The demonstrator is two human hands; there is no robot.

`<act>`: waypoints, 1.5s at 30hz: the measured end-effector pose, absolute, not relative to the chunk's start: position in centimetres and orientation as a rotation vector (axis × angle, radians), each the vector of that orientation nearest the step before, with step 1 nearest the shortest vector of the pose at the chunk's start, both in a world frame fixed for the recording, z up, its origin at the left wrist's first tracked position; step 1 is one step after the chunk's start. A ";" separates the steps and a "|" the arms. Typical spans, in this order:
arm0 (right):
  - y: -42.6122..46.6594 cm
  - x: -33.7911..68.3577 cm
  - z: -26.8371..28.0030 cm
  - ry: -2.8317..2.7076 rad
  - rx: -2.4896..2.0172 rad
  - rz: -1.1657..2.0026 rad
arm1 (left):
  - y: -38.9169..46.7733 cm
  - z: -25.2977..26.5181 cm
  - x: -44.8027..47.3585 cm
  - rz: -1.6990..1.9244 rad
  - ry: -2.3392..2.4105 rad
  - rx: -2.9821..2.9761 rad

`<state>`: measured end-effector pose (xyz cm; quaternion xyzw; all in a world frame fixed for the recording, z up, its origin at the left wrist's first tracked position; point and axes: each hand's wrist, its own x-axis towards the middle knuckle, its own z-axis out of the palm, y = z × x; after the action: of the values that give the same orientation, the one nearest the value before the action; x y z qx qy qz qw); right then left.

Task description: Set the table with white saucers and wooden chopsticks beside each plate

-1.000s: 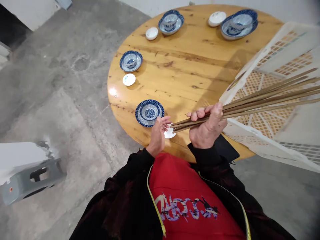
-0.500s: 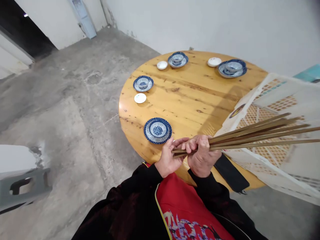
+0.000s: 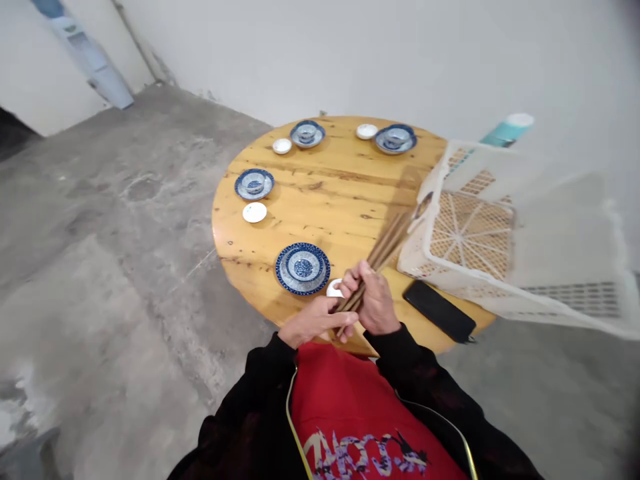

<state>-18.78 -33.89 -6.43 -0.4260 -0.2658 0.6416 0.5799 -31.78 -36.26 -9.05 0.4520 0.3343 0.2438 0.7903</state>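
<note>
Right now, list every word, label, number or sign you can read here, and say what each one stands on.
Nothing reads clearly.
Red shirt: purple and white graffiti-style lettering across the chest, too stylised and cut off by the frame edge to read.
White plastic crate: a small round sticker on its near corner, too blurred to read.
Teal bottle behind the crate: no legible label.
Blue-and-white dishes: pattern only, no text.

- The near ends of the chopsticks (image 3: 381, 249) are lying hidden inside the right hand (image 3: 376, 308) and under the left hand (image 3: 311, 323).
- The white crate (image 3: 505, 233), blurred, is running off the picture's right edge.
- The small white dish (image 3: 334, 288) at the table's near edge is showing only partly behind the fingers.
</note>
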 end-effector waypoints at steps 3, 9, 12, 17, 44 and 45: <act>-34.1 -19.6 -7.0 -0.647 -0.998 1.561 | -36.7 -10.4 -32.1 0.536 0.688 0.906; -33.6 -19.6 -7.7 -0.533 -1.066 1.592 | -37.7 -11.3 -30.8 0.675 0.920 0.969; -32.2 -18.8 -7.6 -0.474 -1.064 1.537 | -37.7 -11.1 -30.7 0.673 1.000 0.981; -29.2 -16.8 -6.4 -0.522 -0.975 1.448 | -38.0 -11.4 -31.0 0.667 0.986 0.952; -28.0 -15.0 -7.1 -0.752 -0.909 1.561 | -35.4 -11.8 -25.9 0.690 1.346 1.039; -27.8 -14.3 -7.1 -0.826 -0.901 1.517 | -35.4 -11.8 -26.0 0.697 1.357 1.035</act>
<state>-14.35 -27.78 -7.15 -0.3828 -0.3505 0.6440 0.5620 -26.00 -35.39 -11.77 0.4473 0.5865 0.3012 0.6043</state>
